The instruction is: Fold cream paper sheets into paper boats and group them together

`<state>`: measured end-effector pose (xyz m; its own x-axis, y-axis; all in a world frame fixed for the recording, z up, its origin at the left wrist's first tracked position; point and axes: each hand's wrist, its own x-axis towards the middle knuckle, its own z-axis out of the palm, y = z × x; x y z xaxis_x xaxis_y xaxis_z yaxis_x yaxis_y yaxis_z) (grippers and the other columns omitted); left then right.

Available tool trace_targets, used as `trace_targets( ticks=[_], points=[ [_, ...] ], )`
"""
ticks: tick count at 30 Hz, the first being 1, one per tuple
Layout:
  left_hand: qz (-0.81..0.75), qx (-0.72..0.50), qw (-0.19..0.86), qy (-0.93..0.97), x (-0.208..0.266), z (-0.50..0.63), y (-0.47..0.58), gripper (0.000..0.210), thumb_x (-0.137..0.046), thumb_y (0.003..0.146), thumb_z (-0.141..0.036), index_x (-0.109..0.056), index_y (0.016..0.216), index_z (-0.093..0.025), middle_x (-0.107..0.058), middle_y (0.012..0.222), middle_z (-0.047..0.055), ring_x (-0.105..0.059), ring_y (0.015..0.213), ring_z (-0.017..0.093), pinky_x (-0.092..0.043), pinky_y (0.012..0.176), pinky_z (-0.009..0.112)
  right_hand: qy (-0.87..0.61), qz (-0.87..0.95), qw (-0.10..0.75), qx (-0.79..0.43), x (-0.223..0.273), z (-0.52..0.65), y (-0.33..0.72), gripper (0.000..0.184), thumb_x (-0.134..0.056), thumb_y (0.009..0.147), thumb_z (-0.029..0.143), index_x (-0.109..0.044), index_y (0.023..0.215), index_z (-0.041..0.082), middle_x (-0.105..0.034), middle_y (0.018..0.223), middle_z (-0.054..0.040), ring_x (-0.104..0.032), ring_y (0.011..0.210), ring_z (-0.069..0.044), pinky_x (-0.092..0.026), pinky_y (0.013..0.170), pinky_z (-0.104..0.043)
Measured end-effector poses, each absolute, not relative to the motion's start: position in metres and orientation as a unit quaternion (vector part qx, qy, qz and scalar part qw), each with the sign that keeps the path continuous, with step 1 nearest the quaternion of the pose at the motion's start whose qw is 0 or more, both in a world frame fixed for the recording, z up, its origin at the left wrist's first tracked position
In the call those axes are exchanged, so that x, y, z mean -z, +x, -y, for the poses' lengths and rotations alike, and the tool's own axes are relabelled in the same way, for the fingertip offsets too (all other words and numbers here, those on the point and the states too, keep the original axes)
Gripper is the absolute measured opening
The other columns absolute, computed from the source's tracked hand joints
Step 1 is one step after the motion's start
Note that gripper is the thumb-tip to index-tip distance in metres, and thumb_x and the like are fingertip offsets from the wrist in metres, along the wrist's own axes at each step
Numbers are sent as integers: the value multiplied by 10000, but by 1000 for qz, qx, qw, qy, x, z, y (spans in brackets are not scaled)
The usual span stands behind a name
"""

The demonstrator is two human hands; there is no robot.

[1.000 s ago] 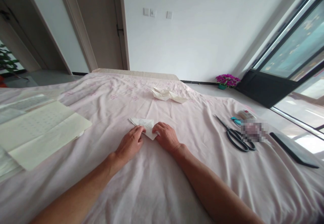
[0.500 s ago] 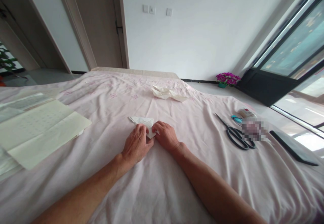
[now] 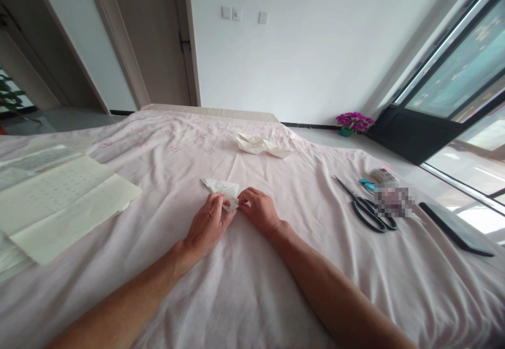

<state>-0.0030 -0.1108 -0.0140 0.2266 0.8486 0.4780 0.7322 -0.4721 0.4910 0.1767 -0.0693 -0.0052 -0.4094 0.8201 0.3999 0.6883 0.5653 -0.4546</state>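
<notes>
A small piece of folded white paper (image 3: 224, 187) lies on the pink cloth in front of me, its pointed end toward the far left. My left hand (image 3: 208, 220) grips its near edge, thumb and fingers closed on it. At the paper's right corner, my right hand (image 3: 257, 208) pinches the edge, fingers bent in. The fingers partly cover the near side of the paper. Farther off stands a folded paper shape with raised points (image 3: 261, 145), touched by neither hand.
Lined paper sheets (image 3: 67, 202) are stacked at the left. To the right lie black-handled scissors (image 3: 367, 212), a small box (image 3: 383, 176), a blurred-out item (image 3: 393, 202) and a dark flat object (image 3: 455, 229). Purple flowers (image 3: 355, 122) stand on the floor beyond the cloth.
My left hand has shifted slightly left and its thumb has moved along the paper's near edge. The right hand keeps its pinch at the corner. More of the paper's near part shows.
</notes>
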Motion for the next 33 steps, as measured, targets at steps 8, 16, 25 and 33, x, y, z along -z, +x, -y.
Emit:
trace_targets(
  ticks=[8,16,25,33],
  points=[
    [-513,-355,107,775,16,104,-10,150,-460,925,-351,-497,1006,-231,-624,1021,49,-632,965,198,-502,808,311,-438,831,319,-127,5,70,175,103,-639,814,214,-606,911,215,-619,902,2,-589,784,-128,-418,697,-223],
    [-484,-355,52,798,14,100,-14,227,-525,901,-359,-491,1084,-230,-657,1054,57,-635,992,207,-493,862,338,-419,809,368,-186,5,68,169,25,-628,810,203,-647,799,215,-642,899,-12,-600,820,-138,-444,748,-243],
    [-435,-419,-189,775,-11,98,-26,478,-585,849,-221,-445,1305,-201,-548,1303,121,-417,1321,270,-270,1125,505,-358,343,610,-617,-2,74,148,226,-686,770,354,-560,828,175,-686,784,-25,-685,752,-165,-547,647,-264],
    [-449,-280,-96,843,17,77,-22,320,-438,917,-154,-597,1188,-213,-628,1218,70,-509,1227,218,-406,1053,429,-456,352,411,-707,-9,77,151,140,-476,916,273,-525,888,144,-686,715,-81,-666,602,-151,-540,532,-249]
  ],
)
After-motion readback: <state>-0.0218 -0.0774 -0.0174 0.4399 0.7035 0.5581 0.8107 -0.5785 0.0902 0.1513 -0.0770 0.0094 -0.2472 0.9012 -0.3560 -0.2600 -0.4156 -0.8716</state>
